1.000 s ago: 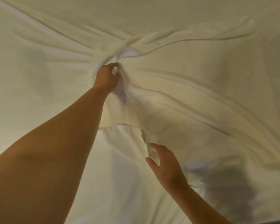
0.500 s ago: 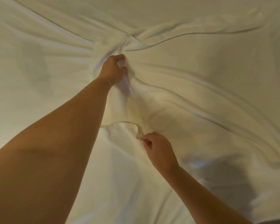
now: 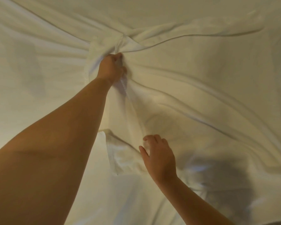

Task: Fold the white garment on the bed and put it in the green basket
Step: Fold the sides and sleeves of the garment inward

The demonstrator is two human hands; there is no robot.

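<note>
Since half a second ago, the pinch at the hem is released by the right hand (image 3: 159, 157), which is now seen spread flat with fingers apart, resting on or just above the cloth in the lower centre of the frame; whether it presses down cannot be told. A bunch of fabric is kept clenched in the left hand (image 3: 111, 68), closed tight in the upper centre, with the bare left forearm (image 3: 58, 143) stretched across the lower left and hiding part of the cloth beneath it. The white garment (image 3: 136, 114) is laid on the bed sheet (image 3: 31, 70), also white, so the boundary between them is hard to trace. A hemmed edge (image 3: 113, 151) is seen between the two hands. The garment's long axis is run from the lower centre up toward the gathered knot of folds at upper centre, from which creases are fanned toward the right edge. A dark shadow (image 3: 217, 172) is cast at lower right.
</note>
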